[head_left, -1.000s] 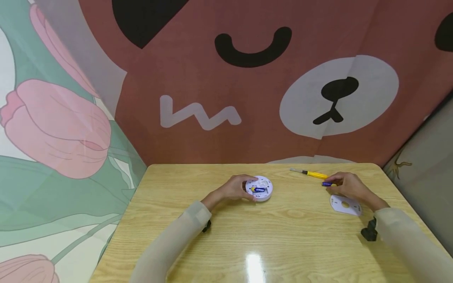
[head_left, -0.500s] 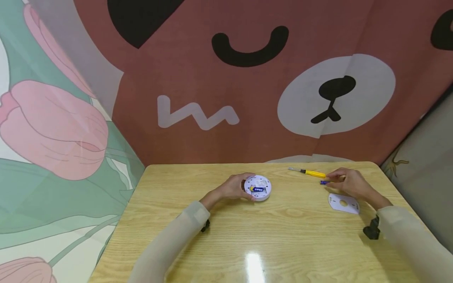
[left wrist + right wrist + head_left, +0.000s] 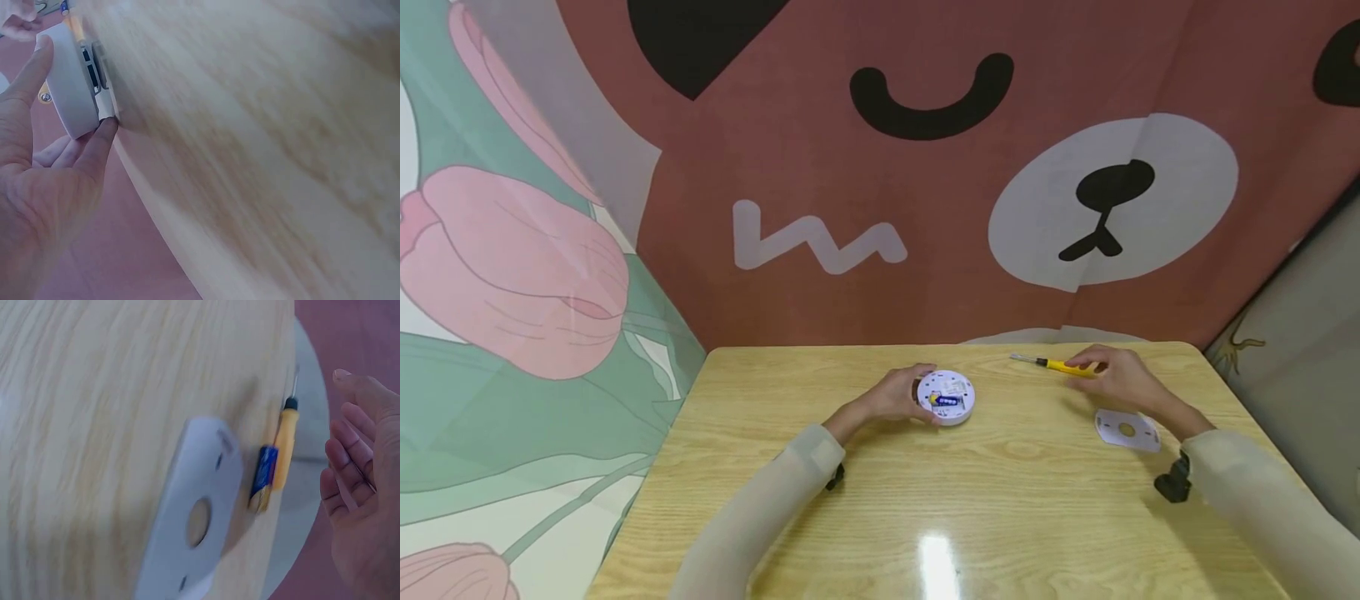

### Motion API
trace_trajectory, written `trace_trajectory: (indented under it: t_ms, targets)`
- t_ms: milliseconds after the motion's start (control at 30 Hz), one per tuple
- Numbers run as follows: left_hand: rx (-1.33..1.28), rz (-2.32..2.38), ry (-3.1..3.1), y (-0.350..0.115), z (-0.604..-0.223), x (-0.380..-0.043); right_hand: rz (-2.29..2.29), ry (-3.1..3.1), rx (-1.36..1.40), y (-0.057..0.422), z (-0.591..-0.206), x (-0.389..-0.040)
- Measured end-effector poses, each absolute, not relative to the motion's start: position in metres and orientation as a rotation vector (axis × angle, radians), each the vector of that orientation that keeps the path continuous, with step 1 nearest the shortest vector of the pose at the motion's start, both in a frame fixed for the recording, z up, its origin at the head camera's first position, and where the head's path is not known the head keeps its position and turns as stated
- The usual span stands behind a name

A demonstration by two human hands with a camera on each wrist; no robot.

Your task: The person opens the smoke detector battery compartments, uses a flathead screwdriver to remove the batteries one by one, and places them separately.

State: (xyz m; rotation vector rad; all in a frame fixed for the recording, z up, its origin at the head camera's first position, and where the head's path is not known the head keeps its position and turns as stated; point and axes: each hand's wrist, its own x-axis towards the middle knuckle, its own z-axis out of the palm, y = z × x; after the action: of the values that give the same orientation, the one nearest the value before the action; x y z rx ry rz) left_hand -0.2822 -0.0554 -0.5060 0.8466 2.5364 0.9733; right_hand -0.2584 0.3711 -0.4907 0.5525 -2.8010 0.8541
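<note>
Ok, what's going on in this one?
A person's left hand grips a round white device with a blue-and-yellow battery in its face. The right hand, holding nothing, hovers by a yellow-handled screwdriver near the far edge of the table. A second battery lies between that screwdriver and a white plate.

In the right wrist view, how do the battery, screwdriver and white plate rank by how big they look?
Largest to smallest:
1. White plate, though it seems nearest the camera, which may enlarge it
2. Screwdriver
3. Battery
</note>
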Motion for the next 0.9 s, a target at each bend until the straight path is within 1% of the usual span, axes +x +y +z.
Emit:
trace_trajectory:
  t_ms: [300, 700, 900]
  targets:
    - [0.876, 0.954, 2.571, -0.054, -0.507, -0.283, 0.927, -2.657, 0.733, 0.339, -0.482, -0.260]
    - [0.885, 0.943, 2.573, -0.054, -0.509, -0.282, 1.073, -2.566, 0.858, 0.303, -0.475, -0.256]
    - [0.907, 0.955, 2.563, -0.055, -0.509, -0.283, 1.025, -2.561, 0.909, 0.287, -0.475, -0.257]
